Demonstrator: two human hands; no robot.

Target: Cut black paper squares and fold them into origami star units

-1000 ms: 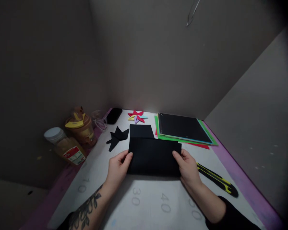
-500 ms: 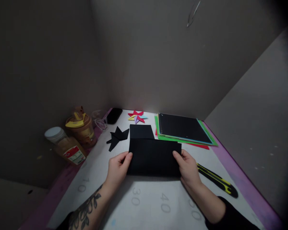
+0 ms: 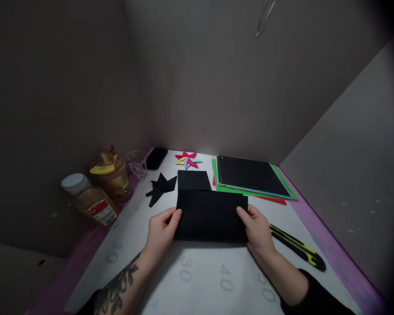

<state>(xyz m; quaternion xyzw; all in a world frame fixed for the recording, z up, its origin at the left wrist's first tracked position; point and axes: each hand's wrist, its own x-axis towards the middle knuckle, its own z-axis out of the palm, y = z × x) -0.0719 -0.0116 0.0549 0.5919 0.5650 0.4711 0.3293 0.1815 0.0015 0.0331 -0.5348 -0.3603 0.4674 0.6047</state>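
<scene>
Your left hand and right hand each grasp a side edge of the black paper, grip closed, above the bench. A black pointed shape and a multicoloured star lie formed beyond; your piece shows no points. It looks matte, dark, rectangular and nearly flat; inner creases cannot be made out.

Left hand and right hand gripped opposite ends of the black paper sheet. Relative to that sheet: black folded-paper star beyond its left end; paper stack beyond, rightward; black-and-yellow utility knife to the right.
</scene>
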